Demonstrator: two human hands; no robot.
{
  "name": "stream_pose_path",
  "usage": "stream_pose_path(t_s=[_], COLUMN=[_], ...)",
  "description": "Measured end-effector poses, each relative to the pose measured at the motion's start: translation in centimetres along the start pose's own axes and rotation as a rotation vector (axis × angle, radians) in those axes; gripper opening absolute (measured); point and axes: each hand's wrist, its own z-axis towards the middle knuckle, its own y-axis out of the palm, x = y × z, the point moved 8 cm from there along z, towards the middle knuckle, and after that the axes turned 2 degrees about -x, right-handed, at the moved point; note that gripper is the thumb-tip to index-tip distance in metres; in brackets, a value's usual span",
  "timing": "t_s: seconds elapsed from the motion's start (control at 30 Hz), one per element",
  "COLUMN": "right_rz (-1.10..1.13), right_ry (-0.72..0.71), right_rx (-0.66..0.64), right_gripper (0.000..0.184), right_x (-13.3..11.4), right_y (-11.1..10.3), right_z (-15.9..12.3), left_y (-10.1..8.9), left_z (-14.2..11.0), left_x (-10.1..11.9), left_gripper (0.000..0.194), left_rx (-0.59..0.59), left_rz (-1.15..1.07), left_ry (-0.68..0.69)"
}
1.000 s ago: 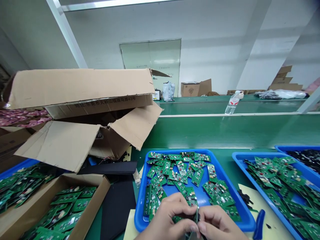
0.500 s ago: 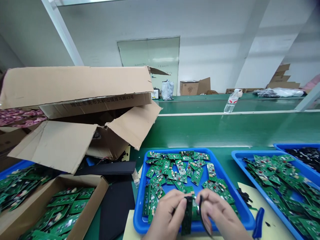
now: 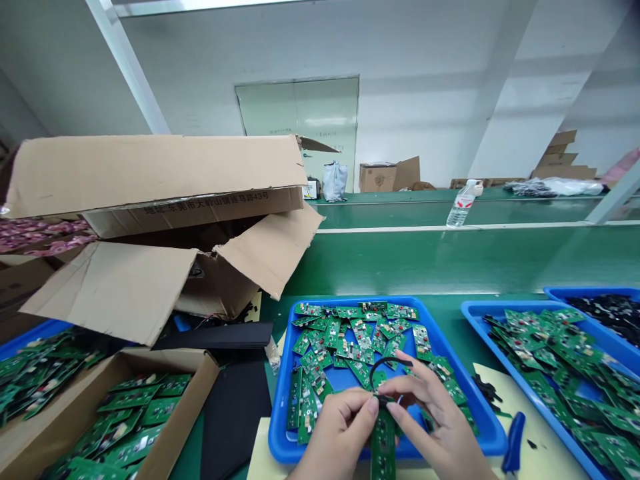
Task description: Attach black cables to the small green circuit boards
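Pinching a green circuit board (image 3: 383, 440) at its top edge, the left hand (image 3: 340, 433) and right hand (image 3: 433, 417) meet above a blue tray (image 3: 350, 301) of loose boards, fingers clamped where a looped black wire (image 3: 387, 361) rises, with blue-handled pliers (image 3: 514, 440) just beside the tray on the green bench (image 3: 450, 267)

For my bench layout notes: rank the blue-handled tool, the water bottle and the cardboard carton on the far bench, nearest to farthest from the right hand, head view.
From the right hand:
1. Blue-handled tool, low on the right.
2. Water bottle, ahead on the far side.
3. Cardboard carton, ahead-left, beyond the bottle.
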Motion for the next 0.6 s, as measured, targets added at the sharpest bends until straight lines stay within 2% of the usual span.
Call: stream_pose_path(t_s=[0.13, 0.27, 0.37, 0.5, 0.6], right_rz=[-0.043, -0.079, -0.089, -0.072, -0.108], right_ry=[-0.06, -0.169, -0.159, -0.114, -0.058], right_rx=[-0.005, -0.085, -0.085, 0.091, 0.155], right_gripper=[0.043, 0.042, 0.039, 0.034, 0.04], right_x=[-0.2, -0.5, -0.2, 0.2, 0.1], right_y=[-0.4, -0.3, -0.3, -1.3, -3.1], right_z=[0.2, 0.2, 0.2, 0.6, 1.7], left_y=[0.0, 0.1, 0.3, 0.2, -1.3], left_z=[0.1, 0.1, 0.0, 0.0, 0.0], left_x=[-0.4, -1.7, -1.7, -0.4, 1.2], left_gripper=[0.049, 0.055, 0.053, 0.039, 0.028], left_rx=[0.026, 0.032, 0.006, -0.039, 0.016], left_rz=[-0.098, -0.208, -0.233, -0.053, 0.321], left_ry=[-0.036, -0.169, -0.192, -0.093, -0.019])
